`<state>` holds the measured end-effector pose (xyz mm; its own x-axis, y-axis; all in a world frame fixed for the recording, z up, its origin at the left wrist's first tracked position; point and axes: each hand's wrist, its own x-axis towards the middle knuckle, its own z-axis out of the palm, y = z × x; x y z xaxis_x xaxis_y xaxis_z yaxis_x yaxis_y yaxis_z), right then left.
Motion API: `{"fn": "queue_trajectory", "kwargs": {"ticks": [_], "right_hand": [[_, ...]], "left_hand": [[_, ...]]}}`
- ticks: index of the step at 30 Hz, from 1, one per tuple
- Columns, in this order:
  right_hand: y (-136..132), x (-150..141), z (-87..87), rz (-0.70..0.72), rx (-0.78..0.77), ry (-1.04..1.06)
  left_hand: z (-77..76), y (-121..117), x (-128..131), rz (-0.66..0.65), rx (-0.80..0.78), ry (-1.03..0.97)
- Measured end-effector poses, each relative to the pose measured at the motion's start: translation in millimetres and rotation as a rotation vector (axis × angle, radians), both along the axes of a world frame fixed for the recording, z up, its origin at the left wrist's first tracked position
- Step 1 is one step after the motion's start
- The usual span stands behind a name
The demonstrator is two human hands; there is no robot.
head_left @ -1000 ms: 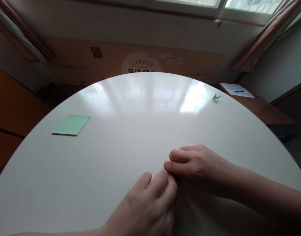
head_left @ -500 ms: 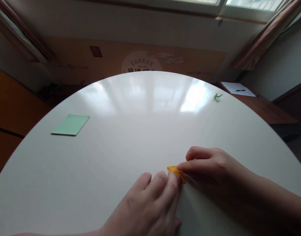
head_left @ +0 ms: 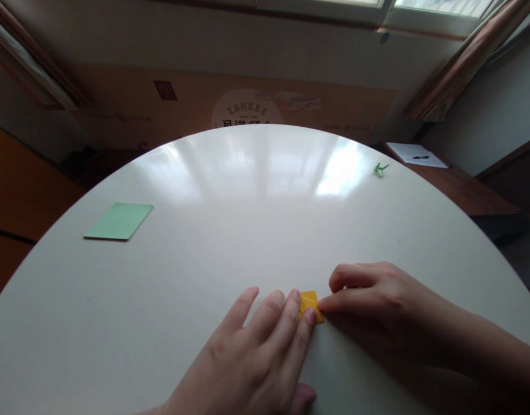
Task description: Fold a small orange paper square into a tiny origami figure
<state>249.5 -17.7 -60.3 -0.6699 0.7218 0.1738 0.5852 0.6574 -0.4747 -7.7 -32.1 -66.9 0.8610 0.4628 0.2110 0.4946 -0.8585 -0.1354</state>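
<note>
So the yellow paper is on the near part of the white table, right between both hands. Left hand isn't clenched: fingers spread, tips pinning the paper down. Right hand is half curled with a fingertip at the paper's right edge; can't tell if the thumb's pinching underneath.

Looks like creasing to me. I'd pin it firmly with the left, line the edges up, then press outward along the crease so nothing skews.

Table's glossy, with window glare at the far side, so paper could slide. Green pad sits far left, little green thing far right. Beyond: lettered panel, curtains, window.
</note>
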Motion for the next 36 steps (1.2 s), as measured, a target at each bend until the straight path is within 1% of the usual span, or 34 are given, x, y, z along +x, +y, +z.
{"fn": "queue_trajectory", "kwargs": {"ticks": [2,8,11,16,21,24,26,27,30,31,33,36], "right_hand": [[-0.1,1.7,0.2,-0.010,-0.020,0.005],[2.0,6.8,-2.4,-0.048,0.019,0.065],[1.2,4.7,-0.8,-0.089,0.025,0.043],[-4.2,-9.7,4.2,-0.187,0.006,-0.066],[-16.0,-26.7,10.0,-0.309,-0.017,-0.140],[-22.6,-34.8,13.5,-0.350,-0.025,-0.143],[-24.3,-39.3,15.7,-0.374,-0.059,-0.115],[-24.3,-41.3,16.6,-0.391,-0.087,-0.095],[-21.4,-45.6,19.2,-0.421,-0.181,-0.039],[-20.0,-46.4,20.0,-0.412,-0.204,-0.028],[-16.7,-47.0,22.1,-0.397,-0.210,-0.031],[-10.5,-45.6,26.7,-0.386,-0.192,-0.063]], "left_hand": [[1.2,0.0,-0.2,0.004,0.000,0.003],[8.7,2.4,0.6,0.018,0.003,-0.069],[11.6,4.9,3.5,0.007,-0.004,-0.085],[12.8,7.8,8.1,0.017,-0.035,-0.088],[13.8,8.8,7.8,-0.015,-0.028,-0.163],[18.0,14.1,6.0,-0.010,-0.089,-0.240],[22.9,21.6,4.4,0.033,-0.168,-0.289],[25.8,26.3,3.5,0.077,-0.201,-0.317],[35.4,41.4,0.5,0.313,-0.325,-0.337],[38.4,46.2,-0.4,0.357,-0.341,-0.328],[44.1,54.8,-1.7,0.394,-0.374,-0.293],[52.4,65.8,-1.5,0.382,-0.467,-0.173]]}}
